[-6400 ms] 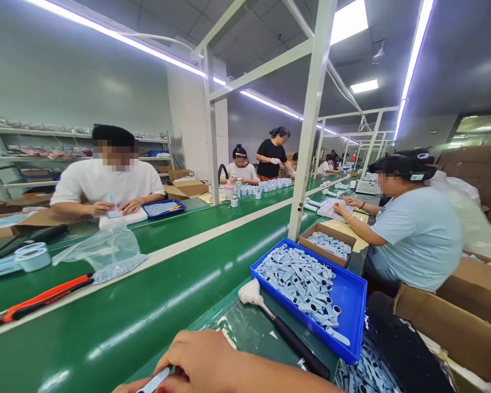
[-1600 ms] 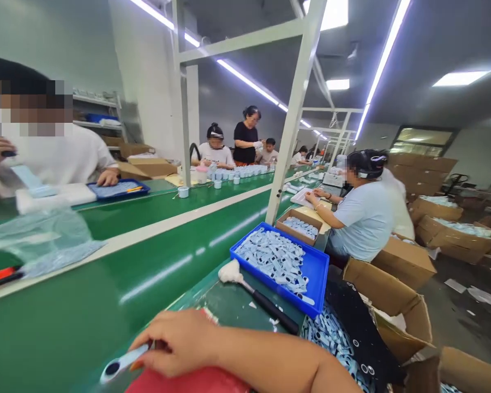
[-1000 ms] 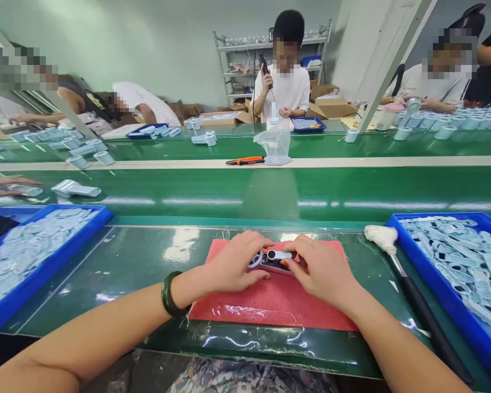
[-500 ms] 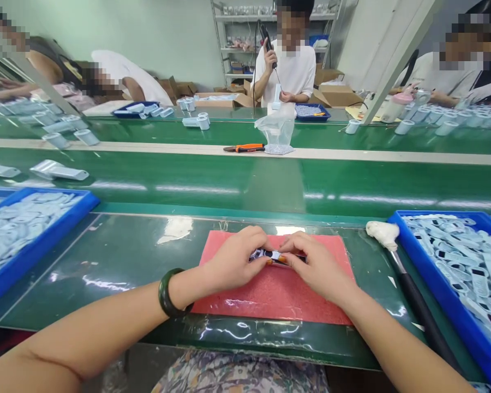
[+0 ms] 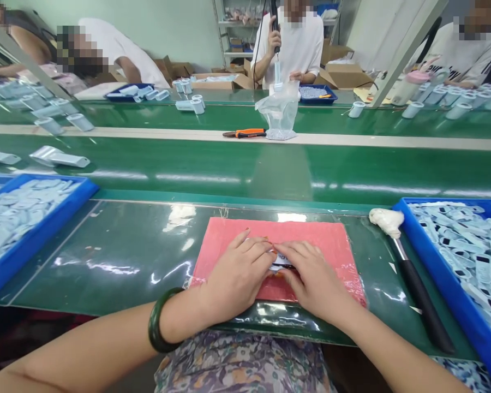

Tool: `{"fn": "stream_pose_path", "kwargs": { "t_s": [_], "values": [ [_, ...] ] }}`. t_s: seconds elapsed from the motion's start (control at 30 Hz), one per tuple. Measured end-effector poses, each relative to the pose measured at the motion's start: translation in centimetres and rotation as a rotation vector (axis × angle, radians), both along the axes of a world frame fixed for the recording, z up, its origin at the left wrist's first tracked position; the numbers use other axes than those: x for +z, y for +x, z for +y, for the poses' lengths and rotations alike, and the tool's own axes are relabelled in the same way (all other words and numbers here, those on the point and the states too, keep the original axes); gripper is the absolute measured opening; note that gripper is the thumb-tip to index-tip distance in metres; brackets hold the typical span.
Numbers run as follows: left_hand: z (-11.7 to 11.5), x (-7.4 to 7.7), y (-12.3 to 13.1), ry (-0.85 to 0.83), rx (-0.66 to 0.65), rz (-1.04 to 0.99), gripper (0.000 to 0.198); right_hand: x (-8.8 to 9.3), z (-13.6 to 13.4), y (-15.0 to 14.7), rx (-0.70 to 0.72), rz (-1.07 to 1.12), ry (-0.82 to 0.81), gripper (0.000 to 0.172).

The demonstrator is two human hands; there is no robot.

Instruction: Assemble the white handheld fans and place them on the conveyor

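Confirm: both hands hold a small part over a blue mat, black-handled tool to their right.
The mat is red, not blue, as the head view shows. Left hand and right hand do hold the small part, black-handled tool to their right.

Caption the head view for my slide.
Left hand and right hand hold a small pale part over a red mat.
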State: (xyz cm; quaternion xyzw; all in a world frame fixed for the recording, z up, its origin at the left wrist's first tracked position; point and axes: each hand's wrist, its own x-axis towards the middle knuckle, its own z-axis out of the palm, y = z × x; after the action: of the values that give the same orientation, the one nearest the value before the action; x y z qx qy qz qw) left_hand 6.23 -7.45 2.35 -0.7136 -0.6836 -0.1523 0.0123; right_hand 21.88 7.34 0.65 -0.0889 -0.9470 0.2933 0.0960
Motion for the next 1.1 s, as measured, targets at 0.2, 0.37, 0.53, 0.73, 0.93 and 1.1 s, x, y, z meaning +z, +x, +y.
{"fn": "stream_pose_path", "kwargs": {
  "t_s": [0.2, 0.37, 0.53, 0.73, 0.93, 1.1],
  "values": [
    [0.9, 0.5, -0.3, -0.032, -0.002, 0.066, 0.023, -0.8, -0.3, -0.6, -0.053, -0.021, 0.125, 0.031],
    [1.3, 0.9, -0.7, -0.074, 0.013, 0.012, 0.020, -0.5, 0.4, -0.9, -0.066, -0.024, 0.048, 0.030],
    [0.8, 0.6, -0.8, -0.058, -0.003, 0.025, 0.033, -0.5, 0.8, 0.2, 0.012, -0.001, -0.002, 0.048],
    [2.2, 2.0, -1.7, -0.123, -0.019, 0.109, 0.030, -0.8, 2.4, 2.4, -0.121, 0.067, -0.033, 0.056],
    [6.3, 4.9, -4.9, -0.435, -0.022, -0.049, 0.023, -0.4, 5.9, 6.6, -0.344, 0.101, -0.004, 0.041],
    [7.5, 5.2, -5.4, -0.491, -0.073, -0.028, 0.017, 0.6, 7.9, 10.1, -0.455, 0.122, 0.055, 0.034]
  ]
}}
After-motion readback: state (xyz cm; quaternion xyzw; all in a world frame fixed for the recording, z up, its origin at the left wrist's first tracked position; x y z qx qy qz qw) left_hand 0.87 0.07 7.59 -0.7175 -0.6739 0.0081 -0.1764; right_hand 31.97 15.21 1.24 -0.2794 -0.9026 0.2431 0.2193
